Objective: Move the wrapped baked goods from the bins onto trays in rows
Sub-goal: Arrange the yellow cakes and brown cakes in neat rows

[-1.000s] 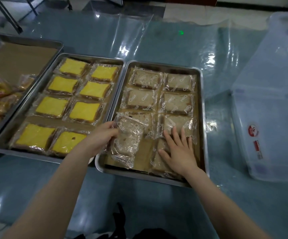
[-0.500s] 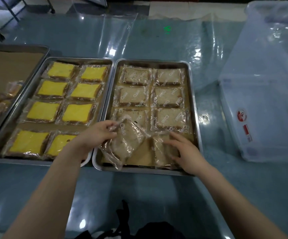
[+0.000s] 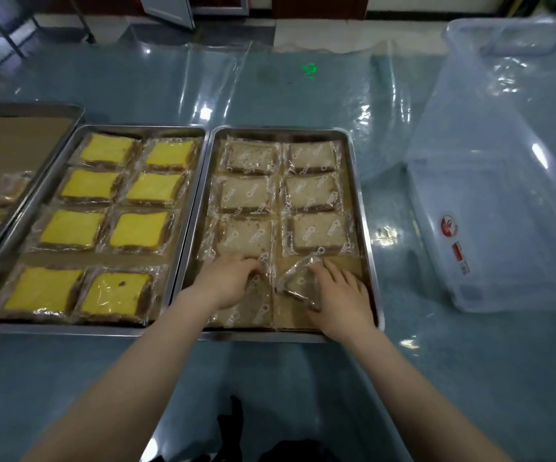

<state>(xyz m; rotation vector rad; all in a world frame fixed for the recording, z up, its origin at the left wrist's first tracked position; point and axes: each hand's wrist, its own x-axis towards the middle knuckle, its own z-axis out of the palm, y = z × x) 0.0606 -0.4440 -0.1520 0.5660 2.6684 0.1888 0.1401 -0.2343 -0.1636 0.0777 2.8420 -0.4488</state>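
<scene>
Wrapped cake (image 3: 295, 282) tilted, part-hidden under right hand (image 3: 343, 298); left hand (image 3: 226, 283) grip unclear.

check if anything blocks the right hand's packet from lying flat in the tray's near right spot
Nothing visible does. The packet sits tilted under the right hand, over that spot of the tray, where only bare liner shows. The left hand is on another packet in the near left spot, beside it.

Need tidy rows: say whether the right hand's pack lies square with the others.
No, the pack under the right hand sits askew, turned cornerwise.
</scene>
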